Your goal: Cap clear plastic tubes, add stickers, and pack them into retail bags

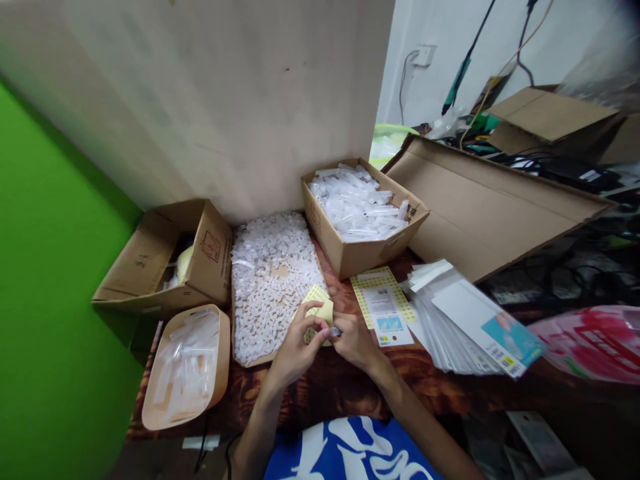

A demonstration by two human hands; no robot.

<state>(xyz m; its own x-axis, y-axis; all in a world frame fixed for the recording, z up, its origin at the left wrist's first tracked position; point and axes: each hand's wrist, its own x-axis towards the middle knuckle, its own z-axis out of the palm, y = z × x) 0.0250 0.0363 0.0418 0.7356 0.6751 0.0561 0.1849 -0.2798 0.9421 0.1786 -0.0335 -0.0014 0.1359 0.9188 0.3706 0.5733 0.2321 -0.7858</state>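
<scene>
My left hand point(299, 341) is closed on a yellow sticker sheet point(323, 305), which bends up between the two hands. Close against it, my right hand point(354, 341) pinches a small, clear greyish plastic piece point(335, 331); its exact kind is too small to make out. The left thumb reaches to this piece. Both hands are above the near right corner of a shallow cardboard tray point(253, 363) spread with many small white pieces point(270, 287). Right of the hands, a printed card point(385, 317) lies on another yellow sticker sheet point(367, 283).
A cardboard box point(350, 257) of clear plastic tubes stands behind. To the left are an open box point(200, 267) and a beige bin point(225, 353) holding clear plastic pieces. Stacked printed packages point(465, 320) and a pink bag point(595, 343) lie right, before a large cardboard flap point(480, 207).
</scene>
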